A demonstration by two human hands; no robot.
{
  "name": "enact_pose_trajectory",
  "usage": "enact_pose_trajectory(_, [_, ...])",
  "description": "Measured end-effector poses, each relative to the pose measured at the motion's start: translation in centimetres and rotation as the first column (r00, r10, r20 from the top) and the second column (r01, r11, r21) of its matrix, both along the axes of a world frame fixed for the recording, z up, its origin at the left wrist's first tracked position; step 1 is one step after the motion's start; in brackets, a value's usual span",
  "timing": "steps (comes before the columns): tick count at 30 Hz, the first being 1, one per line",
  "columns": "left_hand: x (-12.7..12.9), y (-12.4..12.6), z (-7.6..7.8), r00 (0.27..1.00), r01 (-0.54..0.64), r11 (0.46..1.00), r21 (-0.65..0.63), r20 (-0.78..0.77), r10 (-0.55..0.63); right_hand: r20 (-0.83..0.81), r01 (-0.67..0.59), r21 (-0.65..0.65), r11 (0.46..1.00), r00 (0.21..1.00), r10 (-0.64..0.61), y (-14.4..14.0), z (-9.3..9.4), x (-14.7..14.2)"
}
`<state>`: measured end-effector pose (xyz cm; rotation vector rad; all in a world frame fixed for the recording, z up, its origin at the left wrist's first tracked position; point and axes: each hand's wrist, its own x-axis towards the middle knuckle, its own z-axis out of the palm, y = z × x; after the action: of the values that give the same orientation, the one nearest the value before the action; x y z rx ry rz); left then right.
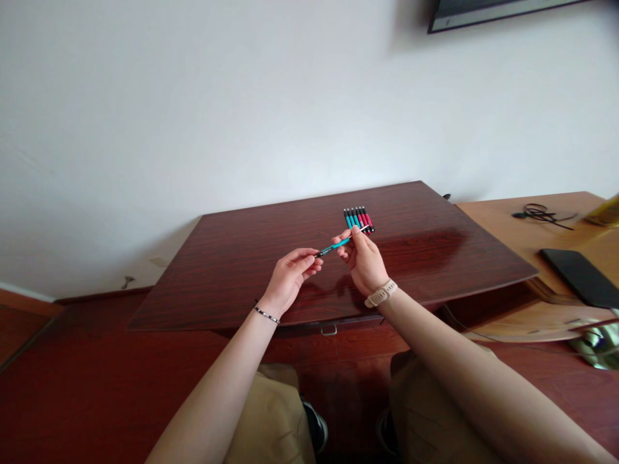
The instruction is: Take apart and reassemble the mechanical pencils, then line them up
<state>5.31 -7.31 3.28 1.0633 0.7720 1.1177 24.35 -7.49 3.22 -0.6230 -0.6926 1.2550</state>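
A teal and black pen [335, 247] is held up slantwise over the dark wooden table [232, 258]. My left hand [288, 277] pinches its black lower end between thumb and fingers. At the upper end, my right hand [366, 263] has its thumb and fingers closed around the teal part. A thin pale tip juts out past my right thumb; what part it is, I cannot tell. Just beyond my right hand, several pens [355, 216] lie side by side in a row on the table, teal ones to the left and pinkish-red ones to the right.
To the right stands a lighter wooden desk [503, 225] bearing a black cable [539, 212], a dark flat device [578, 276] and a yellow object [604, 211]. A white wall [242, 116] rises behind the table. A drawer handle [329, 330] shows below the front edge.
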Motion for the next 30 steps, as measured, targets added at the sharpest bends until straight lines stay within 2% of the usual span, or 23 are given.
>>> enact_pose_trajectory(5, [0.0, 0.2, -0.6, 0.985, 0.083, 0.993, -0.084, 0.156, -0.069, -0.105, -0.043, -0.044, 0.998, 0.994, 0.038, -0.1, 0.0, -0.4])
enact_pose_trajectory(12, [0.8, -0.7, -0.1, 0.95, 0.247, 0.962, -0.12, 0.224, -0.216, -0.168, -0.094, -0.032, 0.995, 0.982, 0.087, -0.2, -0.5, -0.7])
enact_pose_trajectory(18, [1.1, -0.9, 0.0, 0.942, 0.23, 0.969, -0.095, 0.271, -0.197, -0.172, -0.097, -0.051, 0.994, 0.981, 0.087, -0.3, -0.5, -0.8])
enact_pose_trajectory(23, [1.0, -0.6, -0.3, 0.957, 0.193, 0.976, -0.098, 0.24, -0.166, -0.168, -0.086, -0.073, 0.994, 0.983, 0.073, -0.3, -0.2, -0.9])
enact_pose_trajectory(30, [1.2, -0.9, 0.3, 0.96, 0.191, 0.975, -0.11, 0.228, -0.162, -0.172, -0.083, -0.037, 0.996, 0.982, 0.076, -0.4, -0.2, -1.2])
